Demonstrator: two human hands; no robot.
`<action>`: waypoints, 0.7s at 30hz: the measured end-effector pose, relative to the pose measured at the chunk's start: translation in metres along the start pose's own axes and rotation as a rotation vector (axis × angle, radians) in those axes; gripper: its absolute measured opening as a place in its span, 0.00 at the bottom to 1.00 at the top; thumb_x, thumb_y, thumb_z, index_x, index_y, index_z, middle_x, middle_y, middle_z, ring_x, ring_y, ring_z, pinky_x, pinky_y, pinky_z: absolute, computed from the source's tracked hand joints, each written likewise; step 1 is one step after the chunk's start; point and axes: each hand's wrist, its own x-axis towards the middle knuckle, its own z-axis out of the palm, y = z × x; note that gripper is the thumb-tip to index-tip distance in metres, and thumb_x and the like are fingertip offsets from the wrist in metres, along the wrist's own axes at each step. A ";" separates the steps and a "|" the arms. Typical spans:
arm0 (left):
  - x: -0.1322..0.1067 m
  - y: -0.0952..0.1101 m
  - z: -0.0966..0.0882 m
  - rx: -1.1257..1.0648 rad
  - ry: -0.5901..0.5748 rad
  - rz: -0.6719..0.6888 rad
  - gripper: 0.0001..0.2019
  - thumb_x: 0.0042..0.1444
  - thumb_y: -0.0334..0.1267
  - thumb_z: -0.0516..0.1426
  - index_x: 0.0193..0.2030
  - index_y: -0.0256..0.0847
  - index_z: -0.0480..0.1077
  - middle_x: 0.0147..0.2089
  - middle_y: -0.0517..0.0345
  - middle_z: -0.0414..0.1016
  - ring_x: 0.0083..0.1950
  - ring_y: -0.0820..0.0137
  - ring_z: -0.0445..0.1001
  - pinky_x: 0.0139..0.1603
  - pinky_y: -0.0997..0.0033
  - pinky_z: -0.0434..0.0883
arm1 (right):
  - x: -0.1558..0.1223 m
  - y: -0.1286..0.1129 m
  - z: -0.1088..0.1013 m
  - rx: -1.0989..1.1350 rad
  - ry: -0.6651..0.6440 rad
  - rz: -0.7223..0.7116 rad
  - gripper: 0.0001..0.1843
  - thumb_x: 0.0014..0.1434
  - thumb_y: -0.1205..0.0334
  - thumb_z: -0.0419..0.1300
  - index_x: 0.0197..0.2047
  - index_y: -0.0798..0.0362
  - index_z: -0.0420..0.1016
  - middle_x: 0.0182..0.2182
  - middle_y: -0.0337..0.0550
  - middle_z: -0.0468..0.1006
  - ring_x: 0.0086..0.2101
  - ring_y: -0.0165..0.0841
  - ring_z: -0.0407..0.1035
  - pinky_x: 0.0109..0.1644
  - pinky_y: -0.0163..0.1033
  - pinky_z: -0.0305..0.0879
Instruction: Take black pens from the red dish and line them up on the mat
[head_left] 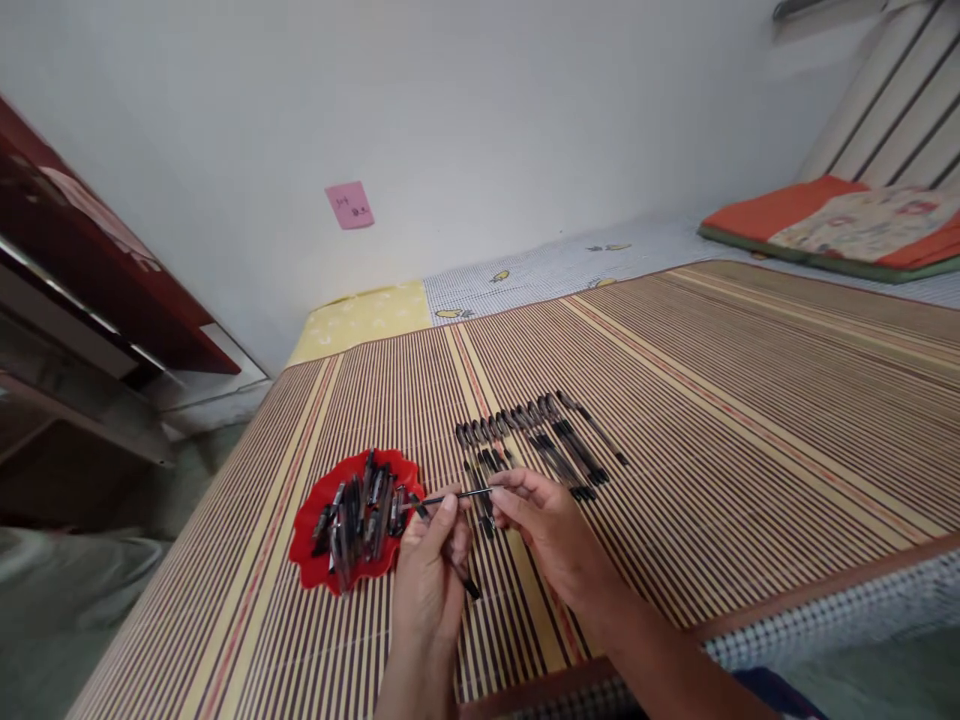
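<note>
My left hand (435, 550) is closed, pinching a thin dark stick that looks like a pen refill (472, 492) between thumb and fingers. A black pen (469, 584) also lies across this hand, mostly hidden by the fingers. My right hand (536, 510) grips the refill's other end with its fingertips. Just left of my left hand, a red scalloped dish (307, 570) holds several dark pens (360, 520). Beyond my hands, several black pens (574, 450) lie side by side in a row, their near ends partly covered by my right hand.
A striped bamboo mat (697, 430) covers the bed. Farther back are a patterned sheet (525, 275) and a yellow cloth (367, 315) along the white wall. A folded orange quilt (795, 205) lies at the right, and a pink note (349, 205) is on the wall.
</note>
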 end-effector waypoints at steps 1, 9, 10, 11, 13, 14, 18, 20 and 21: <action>0.000 -0.001 0.000 -0.016 -0.002 -0.011 0.18 0.41 0.39 0.72 0.38 0.34 0.76 0.28 0.60 0.75 0.20 0.84 0.59 0.19 0.83 0.57 | 0.000 0.000 0.001 0.027 0.013 -0.002 0.12 0.54 0.57 0.68 0.41 0.52 0.80 0.27 0.36 0.77 0.29 0.27 0.70 0.38 0.34 0.66; -0.005 -0.011 0.009 -0.033 -0.026 -0.046 0.18 0.40 0.37 0.72 0.37 0.34 0.75 0.26 0.62 0.72 0.20 0.83 0.58 0.19 0.83 0.56 | 0.004 -0.004 0.006 0.273 0.038 0.076 0.15 0.49 0.56 0.71 0.39 0.54 0.79 0.35 0.43 0.80 0.34 0.30 0.75 0.42 0.36 0.72; -0.006 -0.012 0.010 -0.027 -0.024 -0.051 0.17 0.41 0.38 0.72 0.37 0.34 0.74 0.27 0.61 0.73 0.21 0.82 0.59 0.20 0.82 0.57 | 0.006 -0.007 0.001 0.270 0.072 0.065 0.16 0.49 0.55 0.72 0.38 0.54 0.78 0.36 0.43 0.80 0.35 0.31 0.75 0.43 0.38 0.73; -0.006 -0.013 0.011 -0.027 -0.012 -0.064 0.17 0.43 0.39 0.71 0.38 0.34 0.74 0.28 0.60 0.73 0.22 0.82 0.61 0.20 0.82 0.58 | 0.009 -0.011 -0.005 0.256 0.116 0.042 0.16 0.48 0.55 0.72 0.38 0.54 0.78 0.36 0.43 0.80 0.35 0.31 0.75 0.44 0.38 0.74; -0.006 -0.014 0.011 -0.043 0.031 -0.108 0.16 0.51 0.43 0.67 0.40 0.34 0.73 0.29 0.57 0.74 0.23 0.80 0.63 0.22 0.81 0.60 | 0.015 -0.023 -0.025 0.191 0.211 -0.032 0.16 0.48 0.54 0.72 0.37 0.53 0.76 0.36 0.43 0.80 0.34 0.31 0.75 0.43 0.39 0.75; -0.005 -0.014 0.010 -0.055 0.055 -0.135 0.15 0.55 0.45 0.63 0.40 0.34 0.72 0.29 0.56 0.74 0.23 0.79 0.63 0.22 0.80 0.60 | 0.018 -0.030 -0.036 0.141 0.261 -0.082 0.16 0.47 0.54 0.72 0.36 0.53 0.76 0.35 0.42 0.79 0.33 0.31 0.74 0.40 0.38 0.75; 0.001 -0.011 0.004 -0.114 0.142 -0.188 0.13 0.66 0.39 0.49 0.33 0.36 0.68 0.27 0.54 0.73 0.21 0.76 0.63 0.20 0.78 0.59 | 0.028 -0.053 -0.077 -0.089 0.319 -0.171 0.19 0.47 0.52 0.72 0.38 0.54 0.76 0.30 0.40 0.77 0.25 0.26 0.68 0.27 0.32 0.68; 0.004 -0.010 0.001 -0.130 0.171 -0.193 0.14 0.65 0.33 0.47 0.29 0.37 0.67 0.26 0.55 0.71 0.21 0.76 0.64 0.19 0.78 0.59 | 0.030 -0.057 -0.087 -0.221 0.296 -0.160 0.23 0.46 0.50 0.71 0.42 0.55 0.75 0.27 0.39 0.77 0.22 0.26 0.66 0.24 0.32 0.64; 0.005 -0.010 0.000 -0.124 0.174 -0.197 0.13 0.65 0.32 0.48 0.29 0.36 0.67 0.26 0.55 0.71 0.22 0.76 0.64 0.20 0.78 0.59 | 0.032 -0.058 -0.089 -0.293 0.280 -0.152 0.25 0.46 0.50 0.71 0.43 0.55 0.74 0.25 0.38 0.76 0.21 0.26 0.65 0.23 0.33 0.63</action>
